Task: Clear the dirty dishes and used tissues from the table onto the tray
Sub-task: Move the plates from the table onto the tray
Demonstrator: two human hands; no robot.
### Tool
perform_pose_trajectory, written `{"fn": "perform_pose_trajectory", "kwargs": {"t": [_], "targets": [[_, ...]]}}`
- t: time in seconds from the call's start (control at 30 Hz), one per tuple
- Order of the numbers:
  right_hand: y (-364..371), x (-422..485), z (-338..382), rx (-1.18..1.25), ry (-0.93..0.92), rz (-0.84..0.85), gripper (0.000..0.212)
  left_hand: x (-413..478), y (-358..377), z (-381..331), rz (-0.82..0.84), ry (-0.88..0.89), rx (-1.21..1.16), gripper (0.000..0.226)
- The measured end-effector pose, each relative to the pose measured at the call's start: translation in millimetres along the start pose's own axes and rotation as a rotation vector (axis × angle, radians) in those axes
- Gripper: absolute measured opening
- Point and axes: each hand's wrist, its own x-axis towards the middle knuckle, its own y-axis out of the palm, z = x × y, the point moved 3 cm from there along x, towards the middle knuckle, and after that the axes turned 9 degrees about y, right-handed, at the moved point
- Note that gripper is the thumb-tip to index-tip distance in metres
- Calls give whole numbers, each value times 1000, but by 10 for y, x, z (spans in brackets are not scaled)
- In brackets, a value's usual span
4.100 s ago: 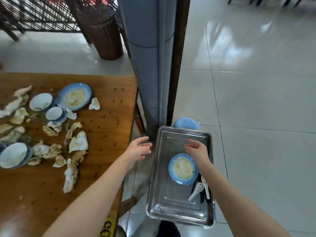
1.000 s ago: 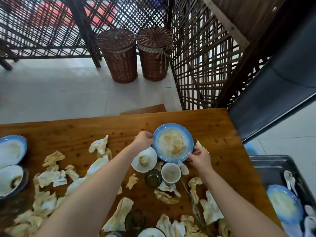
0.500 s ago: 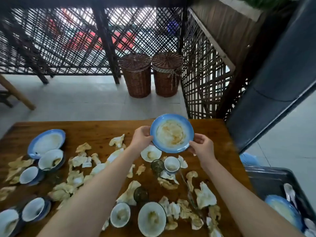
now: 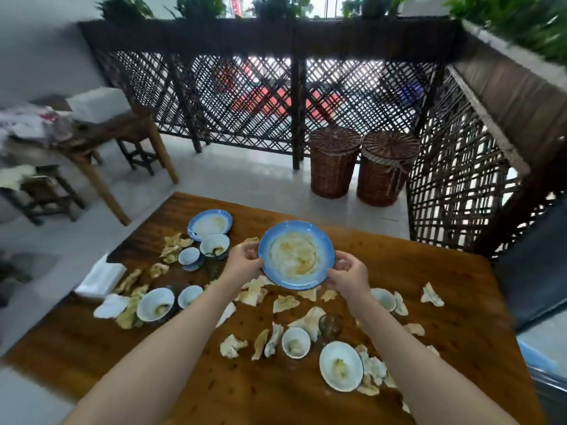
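A shallow blue plate, round and glazed, its pale well smeared with yellowish residue, is held roughly level above the desk at the centre of the frame. The left hand grips its left rim and the right hand grips the right rim, fingers curled round the edge. Two opposed holds on the rim likely keep skin off the greasy middle and keep the plate flat so nothing slides off.

The wooden desk is warm brown and speckled with knots. It is strewn with crumpled tissues, stained and ragged at the edges. White bowls with blue outsides sit among them, and a second blue plate lies toward the upper left. A small dark glass cup stands just beside the bowl in the lower centre.

At the lower right edge, a grey metallic strip may be the tray, though it is too blurred and cropped to be sure. If so, the plate has to travel right and down to reach it. Most of the clearing looks undone.
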Motion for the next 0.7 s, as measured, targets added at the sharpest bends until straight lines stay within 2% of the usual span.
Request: {"fn": "perform_pose_trajectory", "kwargs": {"t": [0.33,0.43,0.7], "targets": [[1220,-255,240,-133,-7,166,50,-9,-1209,519,-92,-25,-130,43],[1629,-236,220,-174,33,142,57,91,-1598,709,-103,-58,-122,43],[2729,-208,188,-87,134,10,61,655,-2542,963,8,25,21,43]]}}
